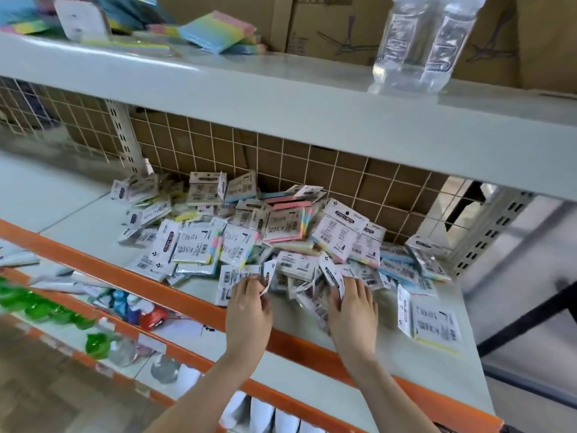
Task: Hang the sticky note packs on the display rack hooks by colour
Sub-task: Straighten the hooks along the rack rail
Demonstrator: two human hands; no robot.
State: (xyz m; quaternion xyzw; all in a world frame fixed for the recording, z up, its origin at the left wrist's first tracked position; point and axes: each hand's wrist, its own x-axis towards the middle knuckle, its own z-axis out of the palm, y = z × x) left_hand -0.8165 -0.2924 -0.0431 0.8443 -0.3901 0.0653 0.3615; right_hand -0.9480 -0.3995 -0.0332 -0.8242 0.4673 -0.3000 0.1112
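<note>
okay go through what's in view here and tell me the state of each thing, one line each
Left hand: grip pinching a pack's header card.
Right hand: fingers on packs at the pile's near edge.
Sticky note packs: loose heap on the shelf, none hung.
Lone pack: lying flat, apart from the heap.
Water bottle: upright on the upper shelf.

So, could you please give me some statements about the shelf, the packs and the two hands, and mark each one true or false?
1. The packs lie in a loose pile on the shelf. True.
2. Both hands are at the near edge of the pile. True: the left hand and the right hand each hold a pack there.
3. Packs already hang on the wire grid behind the pile. False: nothing hangs on it.
4. Two clear bottles stand on the upper shelf. True.
5. One pack lies apart, left of the pile. False: it lies to the right.
</note>
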